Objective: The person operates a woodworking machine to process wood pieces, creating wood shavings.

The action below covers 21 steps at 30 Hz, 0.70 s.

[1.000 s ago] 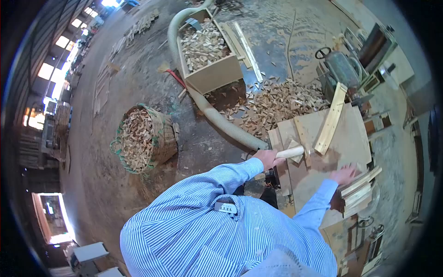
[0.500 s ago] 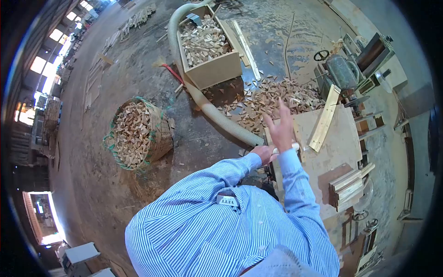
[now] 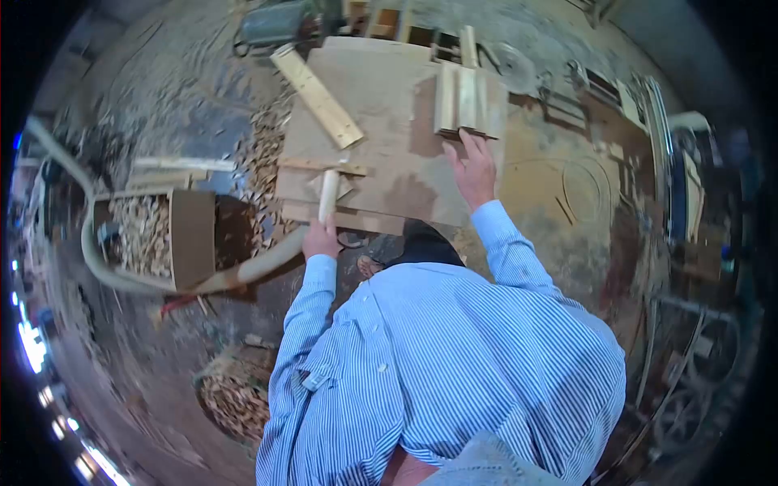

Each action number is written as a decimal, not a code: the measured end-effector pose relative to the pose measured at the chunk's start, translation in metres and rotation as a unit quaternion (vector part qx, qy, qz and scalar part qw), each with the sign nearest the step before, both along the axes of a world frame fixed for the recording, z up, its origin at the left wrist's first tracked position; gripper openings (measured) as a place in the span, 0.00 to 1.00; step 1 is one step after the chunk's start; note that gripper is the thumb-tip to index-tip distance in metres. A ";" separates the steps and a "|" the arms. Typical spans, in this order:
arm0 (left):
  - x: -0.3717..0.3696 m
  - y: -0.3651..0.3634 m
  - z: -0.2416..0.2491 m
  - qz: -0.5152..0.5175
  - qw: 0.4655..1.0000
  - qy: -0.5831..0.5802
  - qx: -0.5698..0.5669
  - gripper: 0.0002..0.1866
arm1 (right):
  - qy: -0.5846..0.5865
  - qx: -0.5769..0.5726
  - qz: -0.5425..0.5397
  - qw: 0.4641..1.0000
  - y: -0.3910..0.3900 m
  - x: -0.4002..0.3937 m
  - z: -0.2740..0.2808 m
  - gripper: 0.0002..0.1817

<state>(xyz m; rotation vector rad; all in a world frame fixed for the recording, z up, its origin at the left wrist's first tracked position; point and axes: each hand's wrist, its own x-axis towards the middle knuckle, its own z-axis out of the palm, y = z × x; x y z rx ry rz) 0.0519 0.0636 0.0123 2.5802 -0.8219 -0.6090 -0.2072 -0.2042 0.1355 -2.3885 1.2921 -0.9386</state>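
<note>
My left hand [image 3: 322,239] is wrapped round the lower end of a pale rounded wooden handle [image 3: 328,194], low over the left part of the worktable [image 3: 389,105]. Beneath the handle's middle lies a small light wooden block, partly covered. My right hand [image 3: 472,168] has its fingers stretched out, their tips at the near edge of a stack of wooden strips [image 3: 462,101]. Whether the fingertips touch the strips I cannot tell. A thin wooden strip [image 3: 312,166] lies just past the handle.
A wide board [image 3: 318,97] lies slanted on the table. To the left are a box [image 3: 193,235] of wood offcuts, a ribbed hose [image 3: 263,263] and scattered triangular pieces [image 3: 263,154]. A basket of offcuts [image 3: 235,397] stands at lower left, a round blade [image 3: 515,69] beyond the stack.
The view has swung to the right. My right hand has moved away from beside my left hand to the strip stack. My left hand still holds the handle.
</note>
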 end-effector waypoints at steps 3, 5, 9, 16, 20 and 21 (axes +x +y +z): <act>0.002 -0.004 0.015 -0.004 1.000 0.006 0.026 0.34 | 0.036 -0.023 -0.091 0.995 -0.032 -0.010 0.001 0.24; -0.004 -0.001 0.015 -0.004 1.000 0.012 0.027 0.35 | 0.074 -0.041 -0.118 0.989 -0.047 -0.016 -0.006 0.24; -0.004 0.001 0.010 -0.020 1.000 -0.012 0.013 0.36 | 0.080 0.054 -0.134 0.986 -0.086 0.008 -0.011 0.25; -0.006 -0.001 0.008 -0.020 0.999 -0.036 -0.036 0.34 | 0.037 0.120 -0.023 0.992 -0.093 0.055 -0.002 0.15; -0.007 -0.001 0.007 -0.010 0.999 -0.030 -0.020 0.33 | -0.017 0.126 0.046 0.991 -0.077 0.113 -0.024 0.16; -0.006 0.001 0.000 -0.015 0.999 -0.033 -0.012 0.32 | 0.026 0.139 0.056 0.988 -0.081 0.131 -0.037 0.16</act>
